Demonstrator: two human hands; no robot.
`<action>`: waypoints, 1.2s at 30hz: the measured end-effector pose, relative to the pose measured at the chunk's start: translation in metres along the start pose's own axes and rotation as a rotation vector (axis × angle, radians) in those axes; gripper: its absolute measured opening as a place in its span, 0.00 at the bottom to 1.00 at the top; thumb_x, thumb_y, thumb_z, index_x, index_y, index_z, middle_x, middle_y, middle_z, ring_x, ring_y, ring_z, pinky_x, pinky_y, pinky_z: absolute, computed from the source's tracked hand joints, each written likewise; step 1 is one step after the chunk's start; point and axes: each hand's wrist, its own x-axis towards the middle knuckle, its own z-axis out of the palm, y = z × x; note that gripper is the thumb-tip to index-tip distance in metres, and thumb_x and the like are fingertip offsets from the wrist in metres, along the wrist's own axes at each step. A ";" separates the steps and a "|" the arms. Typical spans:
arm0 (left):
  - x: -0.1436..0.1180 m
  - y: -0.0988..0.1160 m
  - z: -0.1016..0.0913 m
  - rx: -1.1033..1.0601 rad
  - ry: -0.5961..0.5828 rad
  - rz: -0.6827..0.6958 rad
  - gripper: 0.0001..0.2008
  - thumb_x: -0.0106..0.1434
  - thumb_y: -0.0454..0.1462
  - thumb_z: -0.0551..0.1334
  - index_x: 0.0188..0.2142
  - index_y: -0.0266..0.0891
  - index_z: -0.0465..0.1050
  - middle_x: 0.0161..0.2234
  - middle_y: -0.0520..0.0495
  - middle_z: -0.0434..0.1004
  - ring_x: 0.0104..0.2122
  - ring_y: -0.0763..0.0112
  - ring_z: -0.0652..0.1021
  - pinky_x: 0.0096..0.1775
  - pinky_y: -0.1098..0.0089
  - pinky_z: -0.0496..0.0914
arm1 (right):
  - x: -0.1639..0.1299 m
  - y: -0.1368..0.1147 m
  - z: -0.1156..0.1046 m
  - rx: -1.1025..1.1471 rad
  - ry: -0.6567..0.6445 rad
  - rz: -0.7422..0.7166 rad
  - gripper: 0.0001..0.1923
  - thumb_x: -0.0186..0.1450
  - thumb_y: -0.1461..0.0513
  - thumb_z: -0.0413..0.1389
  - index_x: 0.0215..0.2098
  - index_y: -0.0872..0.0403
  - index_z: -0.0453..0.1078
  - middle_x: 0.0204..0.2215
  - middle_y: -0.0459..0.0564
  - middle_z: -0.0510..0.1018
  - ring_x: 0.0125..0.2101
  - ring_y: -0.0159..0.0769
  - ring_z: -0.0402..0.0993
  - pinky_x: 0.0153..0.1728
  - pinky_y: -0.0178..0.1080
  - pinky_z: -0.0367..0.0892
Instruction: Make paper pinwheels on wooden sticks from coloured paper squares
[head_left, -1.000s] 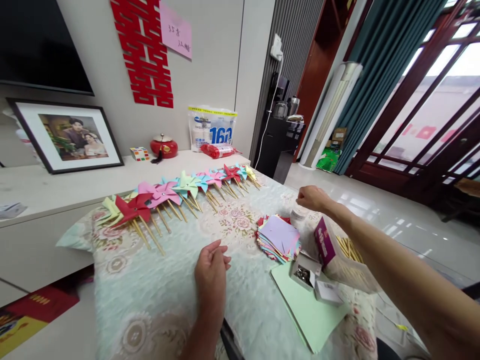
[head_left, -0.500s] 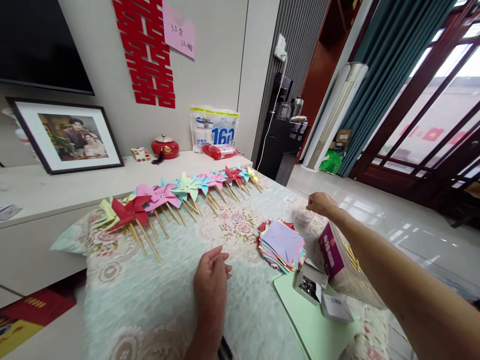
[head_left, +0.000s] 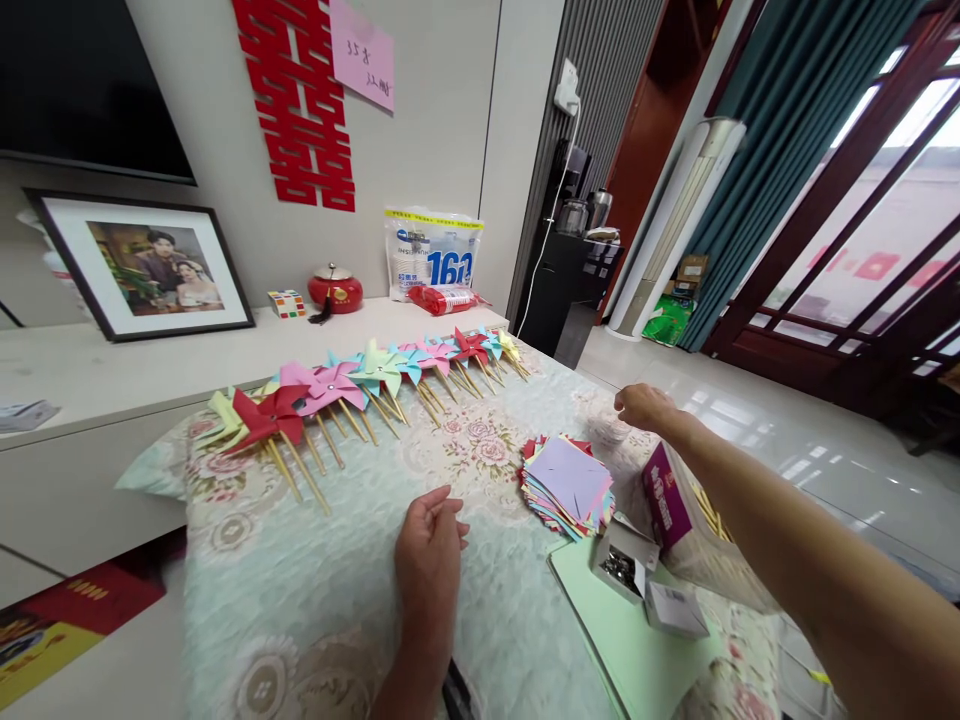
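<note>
My left hand (head_left: pixel 429 545) rests on the floral tablecloth (head_left: pixel 337 590), fingers loosely curled, holding nothing. My right hand (head_left: pixel 643 405) reaches out over a small clear container (head_left: pixel 604 430) at the table's far right; its fingers are curled down and I cannot see whether they grip anything. A stack of coloured paper squares (head_left: pixel 568 484) lies just left of that hand. A row of paper pinwheels on wooden sticks (head_left: pixel 352 385) lies along the far edge of the table.
A purple-labelled bag of wooden sticks (head_left: pixel 686 525), a small open box of metal pins (head_left: pixel 622 565) and a green sheet (head_left: pixel 630 640) lie at the right. Behind are a shelf with a framed photo (head_left: pixel 146 265), a red pot (head_left: pixel 336 290) and a plastic package (head_left: pixel 431 255).
My right hand has dropped and moved slightly right, toward the clear container. My left hand has stayed in place on the cloth. The camera view shifted a little.
</note>
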 end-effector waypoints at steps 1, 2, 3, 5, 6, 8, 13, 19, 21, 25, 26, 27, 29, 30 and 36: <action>0.000 0.000 0.000 0.001 0.000 0.001 0.16 0.51 0.38 0.58 0.39 0.36 0.73 0.31 0.46 0.79 0.22 0.71 0.75 0.23 0.70 0.70 | -0.001 0.000 -0.001 -0.002 0.000 0.001 0.17 0.70 0.57 0.57 0.55 0.55 0.69 0.53 0.54 0.74 0.47 0.42 0.75 0.46 0.49 0.74; 0.000 0.001 0.000 0.002 0.000 0.002 0.16 0.50 0.38 0.58 0.39 0.36 0.73 0.31 0.46 0.79 0.22 0.71 0.75 0.23 0.70 0.70 | -0.002 -0.001 -0.002 -0.006 0.005 0.005 0.17 0.70 0.57 0.57 0.55 0.55 0.69 0.53 0.54 0.74 0.47 0.42 0.75 0.46 0.49 0.74; 0.000 0.001 0.000 0.002 -0.001 0.004 0.16 0.50 0.38 0.58 0.39 0.36 0.73 0.31 0.46 0.79 0.21 0.71 0.75 0.23 0.70 0.69 | -0.004 -0.002 -0.004 -0.010 0.016 0.009 0.17 0.70 0.57 0.57 0.55 0.55 0.69 0.53 0.54 0.74 0.47 0.42 0.75 0.46 0.49 0.74; 0.000 0.000 0.000 -0.001 -0.005 0.010 0.16 0.50 0.38 0.58 0.39 0.36 0.73 0.30 0.46 0.79 0.21 0.71 0.75 0.23 0.71 0.69 | -0.011 -0.005 -0.010 -0.021 0.054 0.017 0.17 0.70 0.57 0.57 0.55 0.55 0.69 0.52 0.54 0.75 0.47 0.41 0.76 0.46 0.49 0.74; 0.000 0.000 0.000 -0.003 -0.008 0.015 0.16 0.51 0.38 0.58 0.39 0.36 0.73 0.30 0.46 0.79 0.21 0.71 0.75 0.23 0.71 0.69 | -0.017 -0.008 -0.013 -0.025 0.080 0.017 0.16 0.70 0.57 0.57 0.54 0.55 0.70 0.51 0.54 0.75 0.46 0.41 0.76 0.46 0.49 0.74; 0.000 -0.001 0.001 -0.003 -0.011 0.023 0.16 0.51 0.38 0.59 0.39 0.36 0.73 0.31 0.46 0.79 0.22 0.71 0.75 0.23 0.71 0.70 | -0.035 -0.015 -0.022 -0.029 0.145 0.008 0.14 0.70 0.57 0.57 0.50 0.57 0.72 0.47 0.54 0.77 0.44 0.41 0.76 0.44 0.47 0.73; -0.002 -0.002 0.001 0.021 -0.035 0.038 0.16 0.52 0.38 0.58 0.40 0.36 0.73 0.32 0.46 0.79 0.23 0.71 0.76 0.24 0.71 0.70 | -0.108 -0.043 -0.029 -0.001 0.299 -0.121 0.10 0.71 0.60 0.51 0.42 0.56 0.73 0.42 0.60 0.80 0.41 0.47 0.78 0.35 0.41 0.64; -0.004 -0.002 0.000 0.034 -0.077 0.055 0.15 0.52 0.38 0.58 0.40 0.36 0.73 0.32 0.46 0.79 0.23 0.71 0.76 0.24 0.70 0.69 | -0.173 -0.067 0.005 0.278 0.345 -0.225 0.09 0.69 0.60 0.52 0.39 0.53 0.74 0.36 0.54 0.81 0.35 0.43 0.77 0.30 0.39 0.59; -0.004 -0.003 0.000 0.041 -0.088 0.068 0.15 0.51 0.37 0.58 0.38 0.36 0.73 0.31 0.47 0.80 0.22 0.70 0.76 0.25 0.70 0.70 | -0.176 -0.069 0.020 0.392 0.365 -0.231 0.09 0.69 0.61 0.52 0.41 0.53 0.75 0.39 0.54 0.81 0.37 0.44 0.77 0.34 0.39 0.62; -0.005 -0.004 0.000 0.058 -0.088 0.077 0.14 0.51 0.37 0.58 0.37 0.37 0.73 0.30 0.47 0.80 0.21 0.70 0.76 0.24 0.70 0.70 | -0.173 -0.073 0.039 0.487 0.468 -0.233 0.10 0.70 0.61 0.52 0.43 0.54 0.75 0.42 0.57 0.81 0.44 0.49 0.75 0.43 0.43 0.64; -0.005 -0.003 0.000 0.063 -0.090 0.076 0.14 0.51 0.37 0.58 0.37 0.37 0.74 0.30 0.47 0.80 0.21 0.71 0.76 0.24 0.70 0.69 | -0.173 -0.075 0.042 0.486 0.486 -0.235 0.10 0.70 0.61 0.52 0.43 0.54 0.75 0.42 0.57 0.81 0.46 0.50 0.74 0.44 0.44 0.64; -0.005 -0.003 0.000 0.067 -0.093 0.073 0.14 0.51 0.37 0.58 0.37 0.37 0.74 0.30 0.47 0.80 0.21 0.71 0.75 0.24 0.70 0.69 | -0.172 -0.077 0.044 0.477 0.490 -0.243 0.11 0.69 0.60 0.53 0.45 0.54 0.75 0.43 0.58 0.81 0.47 0.51 0.74 0.45 0.45 0.63; -0.006 -0.003 0.001 0.076 -0.102 0.064 0.14 0.51 0.36 0.58 0.38 0.37 0.73 0.30 0.47 0.80 0.21 0.71 0.75 0.25 0.70 0.69 | -0.172 -0.082 0.046 0.446 0.457 -0.266 0.12 0.69 0.59 0.55 0.48 0.54 0.74 0.44 0.58 0.80 0.48 0.52 0.73 0.46 0.46 0.62; -0.007 -0.002 0.001 0.080 -0.108 0.061 0.14 0.51 0.36 0.58 0.38 0.37 0.73 0.30 0.47 0.80 0.21 0.71 0.75 0.25 0.70 0.69 | -0.172 -0.084 0.047 0.425 0.429 -0.276 0.14 0.69 0.58 0.55 0.50 0.54 0.73 0.44 0.58 0.80 0.48 0.52 0.73 0.46 0.47 0.62; -0.011 -0.002 0.003 0.134 -0.137 0.076 0.14 0.53 0.36 0.56 0.39 0.37 0.73 0.32 0.46 0.80 0.23 0.71 0.75 0.27 0.69 0.70 | -0.169 -0.096 0.052 0.312 0.338 -0.274 0.17 0.70 0.55 0.55 0.54 0.53 0.69 0.49 0.61 0.78 0.50 0.53 0.71 0.50 0.51 0.56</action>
